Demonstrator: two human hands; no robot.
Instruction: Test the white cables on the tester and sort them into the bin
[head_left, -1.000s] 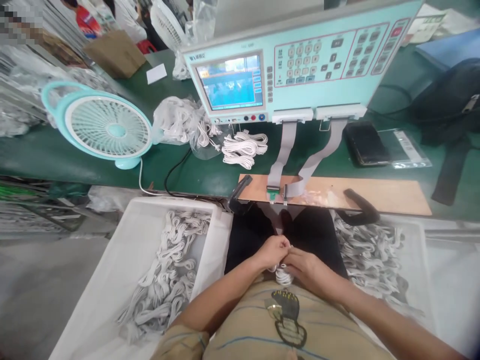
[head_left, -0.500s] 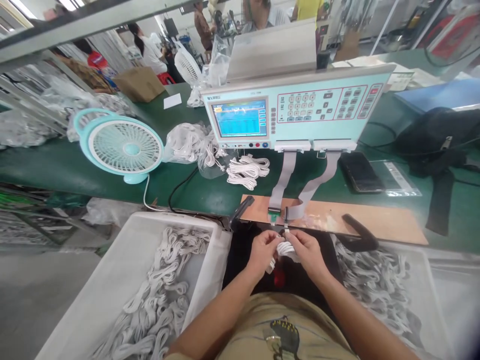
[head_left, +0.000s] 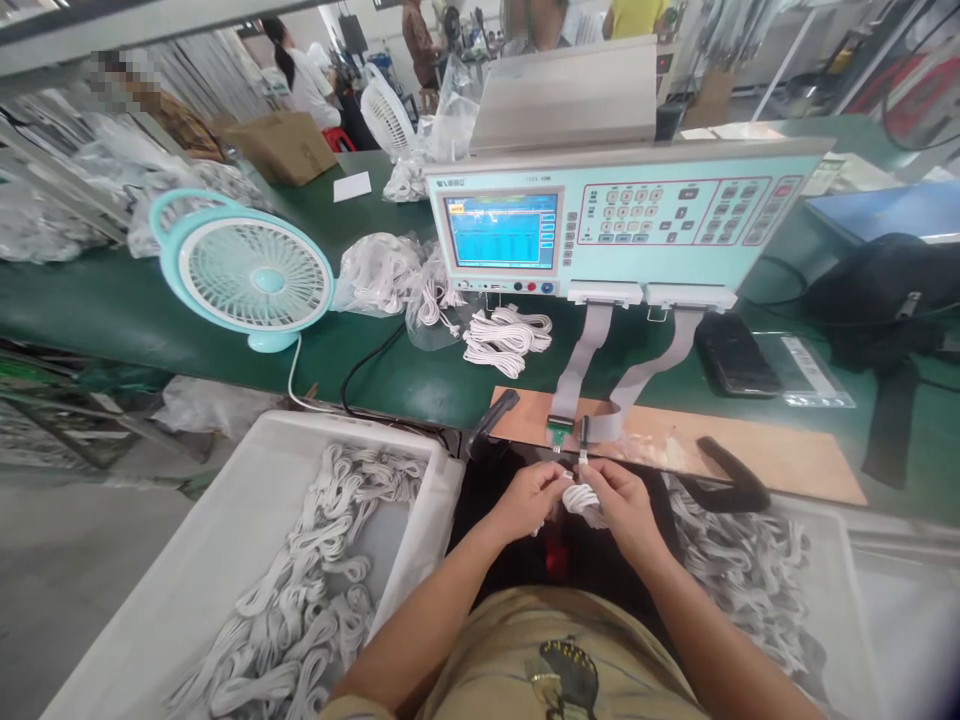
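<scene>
A coiled white cable [head_left: 583, 500] hangs between my two hands in front of the wooden board. My left hand [head_left: 523, 505] pinches one white plug [head_left: 568, 477] of the cable between thumb and fingers, just short of the small green circuit board [head_left: 556, 433]. With thumb and fingertips closed, my right hand [head_left: 627, 508] grips the cable's other end by the upright adapter [head_left: 585, 430]. A white connector [head_left: 583, 457] shows between that adapter and my fingertips; whether it is fully seated I cannot tell. Grey ribbon cables [head_left: 586, 352] run from both fixtures up to the tester [head_left: 675, 225].
White bins of coiled cables stand left [head_left: 247, 460] and right [head_left: 859, 570]. Black clamps [head_left: 491, 425] sit on the wooden board [head_left: 675, 420]. A turquoise fan [head_left: 247, 270], several coiled cables [head_left: 506, 340] and a phone [head_left: 739, 360] rest on the green table. People work behind.
The view has shifted, so the tester and board appear further right. My left hand's plug is slightly lower and more exposed, apart from the green board. My right hand stays at the adapter.
</scene>
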